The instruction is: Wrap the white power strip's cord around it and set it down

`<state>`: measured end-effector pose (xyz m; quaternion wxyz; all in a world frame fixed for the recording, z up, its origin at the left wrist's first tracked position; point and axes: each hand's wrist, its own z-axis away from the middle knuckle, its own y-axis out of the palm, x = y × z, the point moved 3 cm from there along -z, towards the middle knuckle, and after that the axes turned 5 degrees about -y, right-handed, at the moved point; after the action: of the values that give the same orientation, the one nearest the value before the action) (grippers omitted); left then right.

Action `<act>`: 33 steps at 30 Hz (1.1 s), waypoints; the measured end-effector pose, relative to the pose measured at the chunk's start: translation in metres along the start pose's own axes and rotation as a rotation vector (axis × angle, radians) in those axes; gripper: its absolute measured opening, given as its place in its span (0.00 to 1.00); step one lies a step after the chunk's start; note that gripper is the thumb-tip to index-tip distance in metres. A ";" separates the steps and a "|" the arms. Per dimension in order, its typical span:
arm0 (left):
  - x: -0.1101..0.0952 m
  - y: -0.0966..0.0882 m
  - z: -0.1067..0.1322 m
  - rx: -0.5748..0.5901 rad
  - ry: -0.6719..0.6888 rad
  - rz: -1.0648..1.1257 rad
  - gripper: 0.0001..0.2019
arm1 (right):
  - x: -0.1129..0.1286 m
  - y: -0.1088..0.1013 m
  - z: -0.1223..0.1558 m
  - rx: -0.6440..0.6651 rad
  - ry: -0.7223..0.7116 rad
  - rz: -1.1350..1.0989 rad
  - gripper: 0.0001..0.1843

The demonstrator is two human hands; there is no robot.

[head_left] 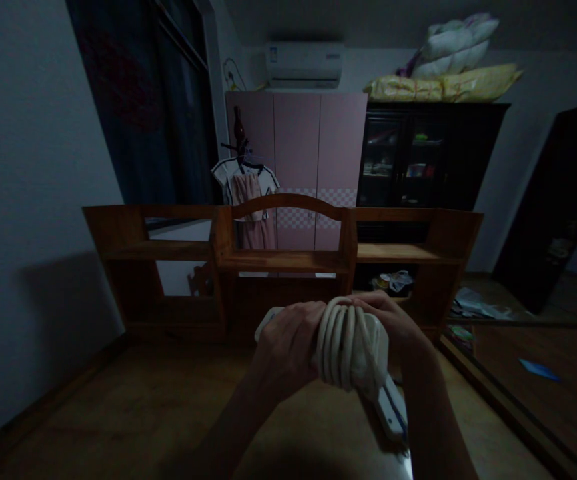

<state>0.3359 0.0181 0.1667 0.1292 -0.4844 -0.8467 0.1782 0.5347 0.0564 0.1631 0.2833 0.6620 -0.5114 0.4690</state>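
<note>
A white power strip [391, 410] with its cord coiled [345, 347] round it is held up over a wooden desk [143, 407]. My left hand [285, 350] is closed round the left end of the strip beside the coils. My right hand [393, 320] curls over the top right of the coiled cord, fingers wrapped on the loops. One end of the strip [265, 323] sticks out left of my left hand; the other end points down towards me.
A wooden shelf unit [288, 260] stands along the desk's back edge. Behind it are a pink wardrobe [318, 147], clothes on a hanger [245, 183] and a dark cabinet [418, 160] with bedding on top. Right of the desk lies a lower wooden surface [543, 373].
</note>
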 end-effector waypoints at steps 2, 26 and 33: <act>0.004 0.001 0.000 -0.016 -0.095 0.004 0.27 | -0.003 -0.002 -0.001 -0.037 0.007 0.019 0.22; 0.045 0.004 -0.003 -0.167 -0.769 0.350 0.25 | -0.011 0.037 -0.019 0.002 -0.145 0.513 0.16; 0.079 0.030 0.010 -0.219 -1.119 0.743 0.25 | -0.007 0.032 -0.015 -0.198 -0.149 0.917 0.12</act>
<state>0.3154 0.0987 0.1483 -0.4480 -0.5884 -0.5764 0.3477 0.4990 0.0617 0.1589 0.0711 0.3697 -0.8120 0.4459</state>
